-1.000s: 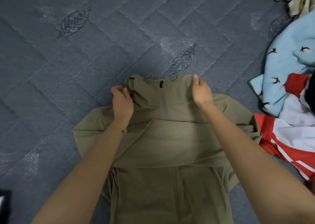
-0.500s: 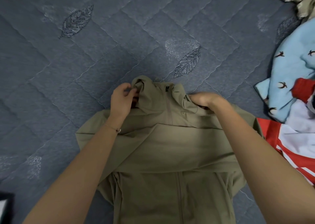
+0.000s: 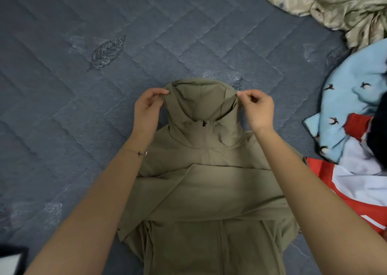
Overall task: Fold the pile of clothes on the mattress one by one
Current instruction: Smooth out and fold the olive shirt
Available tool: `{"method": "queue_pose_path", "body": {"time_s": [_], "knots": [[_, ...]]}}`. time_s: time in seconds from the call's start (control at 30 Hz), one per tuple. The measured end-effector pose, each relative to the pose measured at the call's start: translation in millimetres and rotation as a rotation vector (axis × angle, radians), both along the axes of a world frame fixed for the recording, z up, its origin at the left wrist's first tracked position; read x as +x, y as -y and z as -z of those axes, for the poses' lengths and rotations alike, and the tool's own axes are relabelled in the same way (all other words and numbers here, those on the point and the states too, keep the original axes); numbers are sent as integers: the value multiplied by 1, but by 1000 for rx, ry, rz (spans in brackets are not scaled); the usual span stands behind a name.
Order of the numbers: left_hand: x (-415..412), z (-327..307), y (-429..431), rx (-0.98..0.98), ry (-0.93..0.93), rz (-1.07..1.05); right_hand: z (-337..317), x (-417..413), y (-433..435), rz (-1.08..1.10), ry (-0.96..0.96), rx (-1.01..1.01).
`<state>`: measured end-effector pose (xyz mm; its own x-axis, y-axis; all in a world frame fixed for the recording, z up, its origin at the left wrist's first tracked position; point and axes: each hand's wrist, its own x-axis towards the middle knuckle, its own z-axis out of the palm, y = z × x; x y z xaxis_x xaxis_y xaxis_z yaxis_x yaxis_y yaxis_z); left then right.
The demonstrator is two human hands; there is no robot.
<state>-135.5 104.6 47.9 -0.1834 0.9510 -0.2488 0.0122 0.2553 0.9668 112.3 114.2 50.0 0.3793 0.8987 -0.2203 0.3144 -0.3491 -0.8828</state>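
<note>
Dim, even light; soft wide-angle edges

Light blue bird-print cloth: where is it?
In the head view, the light blue cloth lies at the right edge, between the beige fabric above and the red-and-white garment below.

Mattress [image 3: 188,33] fills the view; blue-grey quilted cover, diamond stitching at right, chevron bands at left; dark embroidered leaf [image 3: 106,52] upper left; paler leaf prints [image 3: 52,210] scattered; light soft and even; dark-edged white object [image 3: 10,260] at lower left corner, cut off.
</note>
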Motion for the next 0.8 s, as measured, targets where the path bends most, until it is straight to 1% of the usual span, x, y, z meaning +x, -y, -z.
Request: {"method": "queue_pose_path", "body": {"time_s": [0.07,0.13,0.23,0.33,0.4,0.43,0.5,0.57,0.63,0.7,0.73,0.8], "knots": [[3,-3,0,-44,164,-68,-6,0,-1,-23,-62,52],[5,-2,3,-101,275,-114,-8,-1,4,0,-148,54],[11,9,11,-201,289,-108,-1,-4,10,129,-221,-9],[15,18,15,-406,319,-11,9,-6,14,252,-265,-177],[15,25,20,-537,272,90,15,-4,18,205,-221,-313],[14,28,23,-536,179,169,16,-3,22,124,-199,-390],[11,32,31,-401,2,346,18,-1,31,-50,-176,-533],[10,34,39,-270,-88,465,19,1,39,-160,-170,-568],[10,37,43,-191,-181,474,18,5,45,-289,-178,-529],[10,39,45,-156,-229,431,21,8,50,-445,-183,-510],[10,39,45,-147,-242,402,24,8,52,-487,-190,-482],[11,36,44,-129,-216,324,24,4,55,-445,-212,-396]]}}
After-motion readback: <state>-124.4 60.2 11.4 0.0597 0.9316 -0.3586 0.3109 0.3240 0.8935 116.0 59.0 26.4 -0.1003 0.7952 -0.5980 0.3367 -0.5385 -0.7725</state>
